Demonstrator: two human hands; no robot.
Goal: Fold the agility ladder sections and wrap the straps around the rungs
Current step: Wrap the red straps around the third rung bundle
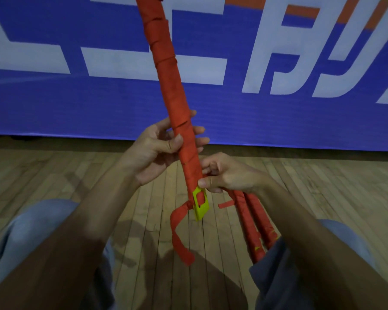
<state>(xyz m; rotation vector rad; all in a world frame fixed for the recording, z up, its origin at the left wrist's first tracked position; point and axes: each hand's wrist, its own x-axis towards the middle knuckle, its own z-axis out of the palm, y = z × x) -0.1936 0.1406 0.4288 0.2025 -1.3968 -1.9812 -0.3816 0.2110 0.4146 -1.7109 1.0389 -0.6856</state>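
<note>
Wrapped rung bundle — gripped by left hand.

Left hand grips; right hand (lower) apparently pinches.

Matt red cloth strap; smooth yellow plastic rung; wood plank floor.

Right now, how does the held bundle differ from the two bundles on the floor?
The held bundle rises steeply, gripped by left hand and right hand; the floor bundles lie flat by the leg. Its long strap tail hangs loose; theirs look mostly wound. All are red-wrapped.
</note>
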